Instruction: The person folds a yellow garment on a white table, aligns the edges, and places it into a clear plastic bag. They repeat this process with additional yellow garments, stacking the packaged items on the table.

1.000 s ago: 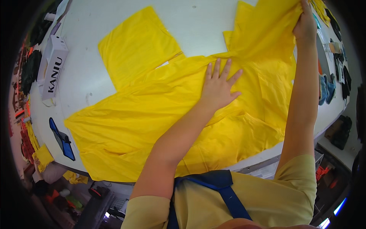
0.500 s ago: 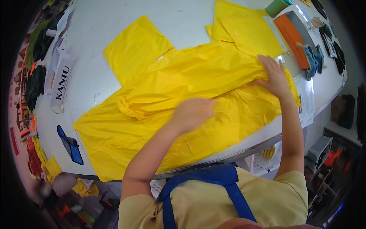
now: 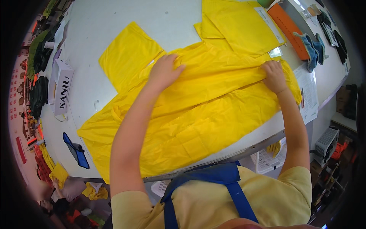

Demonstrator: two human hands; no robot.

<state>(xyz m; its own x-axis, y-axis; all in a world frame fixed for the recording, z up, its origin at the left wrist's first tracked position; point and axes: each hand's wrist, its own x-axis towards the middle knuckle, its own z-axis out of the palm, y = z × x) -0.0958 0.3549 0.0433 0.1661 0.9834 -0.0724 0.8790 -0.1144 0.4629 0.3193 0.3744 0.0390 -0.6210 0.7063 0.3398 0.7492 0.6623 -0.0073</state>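
Note:
A large, thin yellow garment (image 3: 213,122) with a slight sheen lies wrinkled across the white table in front of me. Near its far edge, my left hand (image 3: 163,73) rests over the fabric, thumb held apart from the fingers. My right hand (image 3: 273,77) has its fingers curled onto the cloth at the right end, pinching a long fold that runs leftward. Beyond my left hand a flat yellow panel (image 3: 131,55) sticks out from under the garment. A stack of folded yellow pieces (image 3: 240,28) lies at the far right.
A blue-edged mesh piece (image 3: 76,150) and a white box (image 3: 61,87) sit on the left of the white table (image 3: 91,76). To the right are an orange box (image 3: 288,30), blue cloth (image 3: 313,51) and paper sheets (image 3: 309,91). Another person sits at lower left beside yellow cloth (image 3: 59,174).
My left hand has swung away from me and left, from mid-garment to its far edge. My right hand's fingers have curled in on the fabric, and the fold lies smoother.

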